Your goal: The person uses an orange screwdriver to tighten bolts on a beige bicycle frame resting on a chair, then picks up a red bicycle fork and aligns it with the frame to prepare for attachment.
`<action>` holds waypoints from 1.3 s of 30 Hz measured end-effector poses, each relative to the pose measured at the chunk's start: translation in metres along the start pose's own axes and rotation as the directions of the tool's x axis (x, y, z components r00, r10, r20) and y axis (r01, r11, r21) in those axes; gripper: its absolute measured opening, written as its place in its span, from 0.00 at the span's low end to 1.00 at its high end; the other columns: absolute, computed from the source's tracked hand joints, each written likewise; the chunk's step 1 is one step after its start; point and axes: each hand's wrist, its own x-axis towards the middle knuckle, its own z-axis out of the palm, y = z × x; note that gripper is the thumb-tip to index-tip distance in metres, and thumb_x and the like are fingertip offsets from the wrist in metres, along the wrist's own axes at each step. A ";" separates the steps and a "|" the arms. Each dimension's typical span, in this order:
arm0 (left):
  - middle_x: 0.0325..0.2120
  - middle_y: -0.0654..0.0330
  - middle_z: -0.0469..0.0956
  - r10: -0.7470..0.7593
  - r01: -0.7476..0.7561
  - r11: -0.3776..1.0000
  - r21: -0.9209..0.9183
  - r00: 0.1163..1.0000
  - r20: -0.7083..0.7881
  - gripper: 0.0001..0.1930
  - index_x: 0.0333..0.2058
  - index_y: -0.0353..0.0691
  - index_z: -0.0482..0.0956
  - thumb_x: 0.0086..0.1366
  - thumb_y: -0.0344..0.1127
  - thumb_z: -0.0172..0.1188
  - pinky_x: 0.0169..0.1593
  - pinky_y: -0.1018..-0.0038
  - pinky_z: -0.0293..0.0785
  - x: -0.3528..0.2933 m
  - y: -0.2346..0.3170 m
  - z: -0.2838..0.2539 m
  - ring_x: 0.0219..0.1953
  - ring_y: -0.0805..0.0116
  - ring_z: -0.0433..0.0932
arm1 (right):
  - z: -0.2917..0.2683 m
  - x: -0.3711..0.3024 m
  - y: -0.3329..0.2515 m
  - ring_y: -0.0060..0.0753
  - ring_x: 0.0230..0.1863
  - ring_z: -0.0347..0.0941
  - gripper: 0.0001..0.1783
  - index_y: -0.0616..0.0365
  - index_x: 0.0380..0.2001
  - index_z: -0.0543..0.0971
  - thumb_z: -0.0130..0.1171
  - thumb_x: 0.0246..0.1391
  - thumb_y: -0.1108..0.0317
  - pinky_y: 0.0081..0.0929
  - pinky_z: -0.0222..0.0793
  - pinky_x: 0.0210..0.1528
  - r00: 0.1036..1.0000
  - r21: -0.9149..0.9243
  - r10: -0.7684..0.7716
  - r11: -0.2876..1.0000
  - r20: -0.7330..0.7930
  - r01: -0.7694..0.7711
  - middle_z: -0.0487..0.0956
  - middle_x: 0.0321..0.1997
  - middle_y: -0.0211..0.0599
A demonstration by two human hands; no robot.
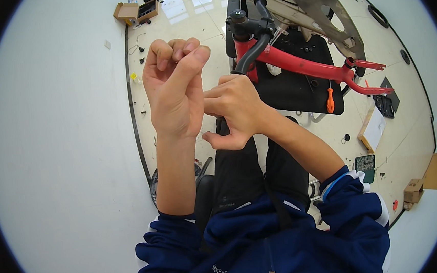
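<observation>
My left hand (175,91) is raised at the left of the black chair, palm side showing, with its fingers curled and the thumb pressed toward the index fingertip. Whatever might be inside that pinch is hidden. Close against its wrist side is my right hand (237,109), back upward. Its thumb stands apart from the fingers, whose tips disappear behind the left hand. Just beyond the right hand, a red bike frame (300,64) with a black handlebar (253,54) lies across the chair seat (287,95). Neither hand visibly grips the frame.
An orange-handled screwdriver (330,101) lies at the seat's front edge. Behind the red frame rests a grey slotted metal part (341,34). On the tiled floor are a cardboard box (147,9), a white-topped board (373,128) and a black tool case (383,106). A white wall (65,148) rises at left.
</observation>
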 end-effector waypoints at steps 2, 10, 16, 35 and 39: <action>0.29 0.65 0.63 -0.001 0.001 1.000 0.003 1.000 -0.006 0.23 0.26 0.46 0.56 0.53 0.14 0.63 0.50 0.74 0.69 -0.001 0.000 0.002 0.39 0.73 0.67 | 0.001 0.000 0.001 0.44 0.13 0.59 0.19 0.55 0.12 0.69 0.60 0.27 0.51 0.34 0.54 0.22 1.000 0.002 -0.004 1.000 -0.004 0.004 0.66 0.12 0.34; 0.28 0.65 0.64 0.066 -0.072 0.992 0.101 0.996 0.061 0.22 0.25 0.45 0.57 0.54 0.14 0.62 0.52 0.62 0.71 -0.003 -0.003 -0.002 0.37 0.72 0.69 | 0.002 0.000 0.001 0.44 0.13 0.57 0.19 0.55 0.12 0.69 0.60 0.26 0.51 0.34 0.52 0.22 1.000 -0.002 -0.003 1.000 0.000 0.003 0.66 0.11 0.34; 0.28 0.65 0.64 0.080 -0.089 0.991 0.096 0.993 0.091 0.21 0.25 0.45 0.57 0.54 0.13 0.61 0.51 0.62 0.71 -0.004 -0.003 -0.004 0.37 0.72 0.68 | 0.004 0.001 0.001 0.43 0.13 0.57 0.20 0.55 0.11 0.67 0.60 0.26 0.51 0.34 0.52 0.22 1.000 0.002 -0.013 1.000 -0.012 0.013 0.65 0.11 0.33; 0.28 0.64 0.70 0.039 -0.046 0.982 0.185 0.998 0.042 0.25 0.22 0.46 0.58 0.51 0.11 0.67 0.49 0.68 0.73 -0.007 -0.012 -0.012 0.42 0.64 0.76 | 0.010 -0.003 0.004 0.40 0.15 0.60 0.14 0.51 0.15 0.75 0.60 0.24 0.54 0.32 0.52 0.22 0.999 0.020 -0.029 0.999 -0.034 0.030 0.71 0.15 0.28; 0.28 0.63 0.70 0.029 -0.055 0.956 0.289 0.995 0.093 0.26 0.22 0.46 0.57 0.51 0.12 0.67 0.51 0.65 0.75 0.001 -0.012 -0.009 0.49 0.57 0.78 | 0.012 -0.004 0.004 0.42 0.12 0.60 0.19 0.55 0.11 0.71 0.57 0.28 0.49 0.34 0.55 0.22 0.997 -0.033 -0.038 0.999 -0.067 0.036 0.68 0.11 0.33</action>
